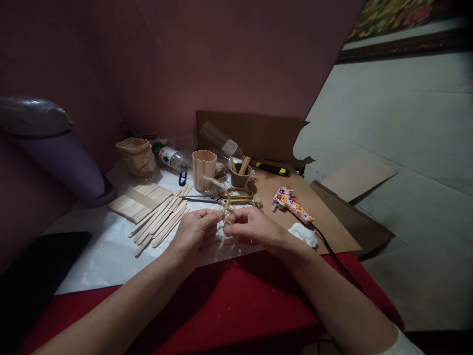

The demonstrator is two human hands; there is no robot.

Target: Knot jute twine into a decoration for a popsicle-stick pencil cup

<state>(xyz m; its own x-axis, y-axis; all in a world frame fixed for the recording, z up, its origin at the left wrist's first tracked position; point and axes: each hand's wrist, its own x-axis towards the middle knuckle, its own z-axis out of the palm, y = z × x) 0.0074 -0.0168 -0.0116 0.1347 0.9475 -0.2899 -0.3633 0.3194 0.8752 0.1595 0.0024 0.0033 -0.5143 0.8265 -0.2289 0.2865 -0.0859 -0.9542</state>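
Note:
My left hand [199, 228] and my right hand [248, 226] meet above the table's front part, fingers pinched. Between them runs thin, light-brown twine [228, 209], with blurred strands hanging below the fingertips. Just behind the hands lie scissors [236, 197] with gold-coloured handles, blades pointing left. A cup made of wooden sticks [204, 171] stands upright beyond the scissors. Left of my left hand, loose craft sticks [158, 222] are spread beside a banded bundle of craft sticks [138, 203].
A flowered glue gun [291, 204] lies right on cardboard [325, 222], its cord trailing off the front. Behind are a utility knife [272, 169], a small pot [240, 176], plastic bottles [173, 158] and a stick-sided basket [136, 158]. A purple object [70, 153] leans left.

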